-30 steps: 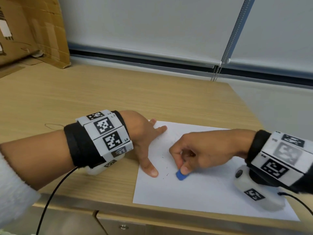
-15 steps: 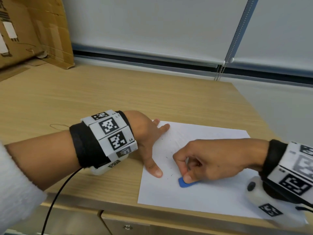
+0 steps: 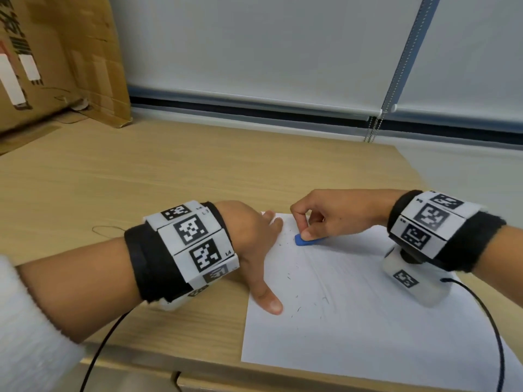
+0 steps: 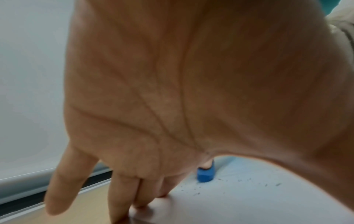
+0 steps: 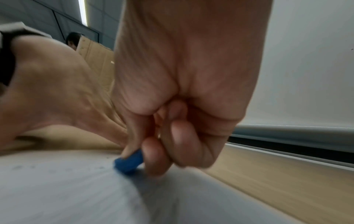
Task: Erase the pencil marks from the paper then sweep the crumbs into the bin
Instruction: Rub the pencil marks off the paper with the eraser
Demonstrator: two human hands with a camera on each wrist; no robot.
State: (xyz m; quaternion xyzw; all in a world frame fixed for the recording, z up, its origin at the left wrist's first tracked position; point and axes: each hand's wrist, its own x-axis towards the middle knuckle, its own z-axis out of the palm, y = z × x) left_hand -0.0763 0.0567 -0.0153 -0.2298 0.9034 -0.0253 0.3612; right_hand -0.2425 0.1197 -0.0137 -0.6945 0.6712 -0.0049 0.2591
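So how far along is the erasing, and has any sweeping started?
Erasing is in hand: the right hand pinches the blue eraser against the paper, which the left hand presses flat. Faint pencil lines remain. Dark crumbs lie unswept on the sheet; no bin is in view.

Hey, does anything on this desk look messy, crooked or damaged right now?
Only the expected mess: dark eraser crumbs lie scattered over the paper. The sheet lies flat under the left hand, with no tear or crease showing. The right hand pinches the blue eraser against it.
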